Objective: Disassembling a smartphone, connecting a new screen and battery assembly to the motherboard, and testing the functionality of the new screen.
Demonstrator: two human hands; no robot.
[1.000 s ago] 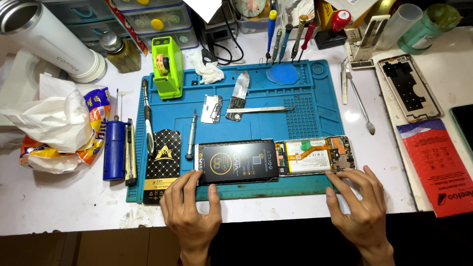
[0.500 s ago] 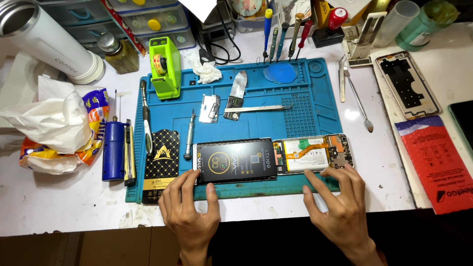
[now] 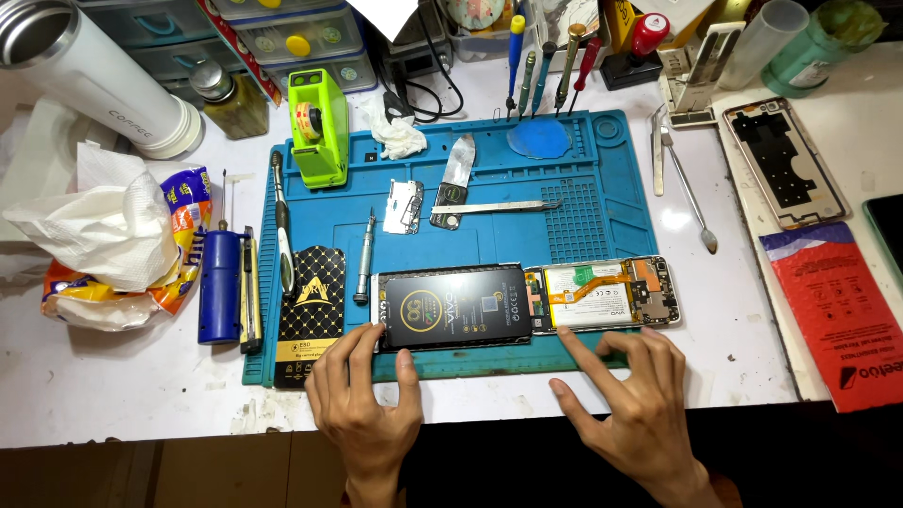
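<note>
An opened phone lies on the blue work mat (image 3: 489,212): its black screen part (image 3: 451,308) folded out to the left, its body (image 3: 607,294) with battery and orange flex cable to the right. My left hand (image 3: 362,404) rests flat at the mat's near edge, fingertips touching the lower left edge of the screen part. My right hand (image 3: 625,404) lies spread just below the phone body, its index finger reaching toward the joint between the two halves. Neither hand grips anything.
On the mat lie a screwdriver (image 3: 364,259), tweezers (image 3: 503,206), a metal shield (image 3: 406,206), a green tape dispenser (image 3: 317,127) and a black and gold packet (image 3: 310,310). A white flask (image 3: 94,75), blue cylinder (image 3: 220,285), phone back frame (image 3: 785,160) and red envelope (image 3: 837,310) surround it.
My right hand has slid left along the mat's near edge, from under the phone body's right end to below the joint. My left hand has stayed put.
</note>
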